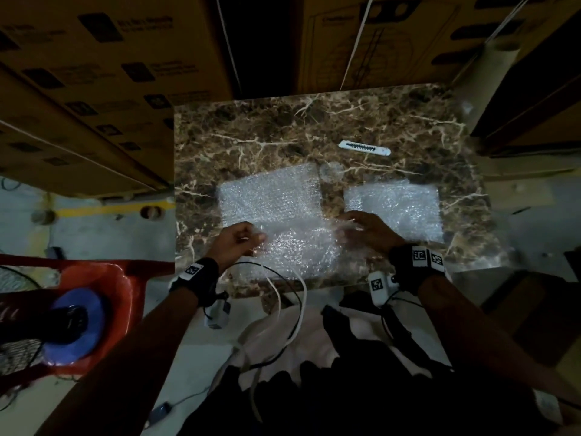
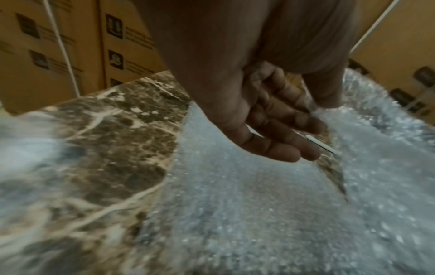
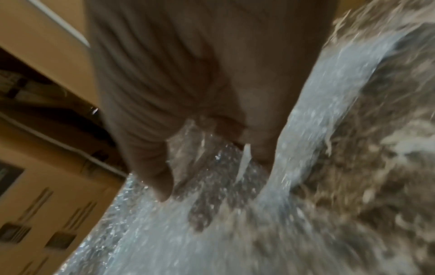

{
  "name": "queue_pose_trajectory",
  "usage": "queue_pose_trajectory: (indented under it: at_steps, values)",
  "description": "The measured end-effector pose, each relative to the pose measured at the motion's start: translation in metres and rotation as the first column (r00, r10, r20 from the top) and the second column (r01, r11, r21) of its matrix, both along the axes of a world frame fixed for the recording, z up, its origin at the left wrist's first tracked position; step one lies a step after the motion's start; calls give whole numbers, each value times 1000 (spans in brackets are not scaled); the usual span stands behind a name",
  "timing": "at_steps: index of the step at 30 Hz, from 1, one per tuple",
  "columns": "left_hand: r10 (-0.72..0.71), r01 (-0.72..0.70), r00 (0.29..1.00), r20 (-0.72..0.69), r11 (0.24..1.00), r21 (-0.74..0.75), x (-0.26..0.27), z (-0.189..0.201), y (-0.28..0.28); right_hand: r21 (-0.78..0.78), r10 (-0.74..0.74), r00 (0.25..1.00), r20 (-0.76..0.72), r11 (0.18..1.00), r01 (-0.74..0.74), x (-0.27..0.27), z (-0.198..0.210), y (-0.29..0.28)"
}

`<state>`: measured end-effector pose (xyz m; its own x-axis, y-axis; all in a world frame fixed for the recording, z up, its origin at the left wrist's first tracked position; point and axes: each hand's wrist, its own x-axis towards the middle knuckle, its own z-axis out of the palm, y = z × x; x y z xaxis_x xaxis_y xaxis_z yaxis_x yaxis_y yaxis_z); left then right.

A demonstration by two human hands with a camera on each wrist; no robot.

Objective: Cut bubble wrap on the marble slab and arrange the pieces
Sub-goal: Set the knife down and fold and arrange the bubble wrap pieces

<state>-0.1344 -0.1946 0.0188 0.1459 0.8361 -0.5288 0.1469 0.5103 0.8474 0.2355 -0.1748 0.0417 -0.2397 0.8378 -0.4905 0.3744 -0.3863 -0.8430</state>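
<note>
Three pieces of bubble wrap lie on the marble slab [image 1: 283, 127] in the head view: a far-left piece [image 1: 270, 199], a right piece [image 1: 399, 206], and a near piece [image 1: 298, 250] at the slab's near edge, overlapping the far-left one. The left hand [image 1: 235, 243] pinches the near piece's left edge with curled fingers. The right hand [image 1: 364, 231] sits at that piece's right corner, blurred; its grip seems closed on the wrap. A white utility knife [image 1: 364, 148] lies far right on the slab, well apart from both hands. Cardboard boxes [image 1: 103, 83] stand beyond, and a red plastic chair [image 1: 103, 278] is at the near left.

From the left wrist, the left hand's thumb and forefinger pinch the near piece [image 2: 376, 148], which rises from the slab [image 2: 113, 134]; the other fingers [image 2: 282, 147] curl loosely above the far-left piece [image 2: 235, 195].

From the right wrist, heavy blur; the right hand [image 3: 200, 111] appears to hold wrap [image 3: 306, 130] between thumb and fingers.
</note>
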Motion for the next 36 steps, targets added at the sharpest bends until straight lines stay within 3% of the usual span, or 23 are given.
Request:
queue_pose_trajectory:
  at_steps: [5,8,12,16,18,20,22,24,26,28,30,31,33,36]
  values:
    - [29,-26,996,84,999,-41,55,12,20,-106,-344,936,-69,936,336,43,11,6]
    - [1,3,997,80,999,-49,101,22,30,-96,-466,881,-82,884,458,83,11,13]
    - [-53,66,992,-111,991,116,168,17,35,-33,-523,849,-70,852,522,137,1,26]
    - [23,77,946,-323,953,293,234,3,42,85,-553,828,98,833,546,181,-19,40]
    - [22,112,918,-395,943,313,259,-5,45,128,-516,838,180,857,500,198,-29,50]
    - [11,219,839,-544,908,356,277,-14,45,180,-461,830,315,887,425,210,-39,57]
    - [37,363,641,-766,865,346,292,-21,42,227,-394,787,474,919,323,215,-45,60]
    - [103,341,475,-874,894,291,304,-20,40,268,-295,686,665,952,150,210,-47,52]
    - [189,288,434,-881,897,335,312,-16,38,322,-199,548,812,937,-136,200,-38,40]
    - [210,398,416,-885,833,384,315,-12,38,314,-63,517,854,854,-415,193,-30,31]
    - [85,558,454,-887,748,358,318,-17,41,262,98,518,850,774,-576,191,-36,27]
    - [-13,630,455,-891,712,311,318,-22,43,235,152,511,846,754,-613,190,-42,27]
    - [-164,721,373,-913,671,174,317,-35,44,176,221,494,841,751,-636,188,-53,27]
    - [-245,716,286,-927,697,37,309,-48,44,154,234,506,830,776,-612,186,-64,26]
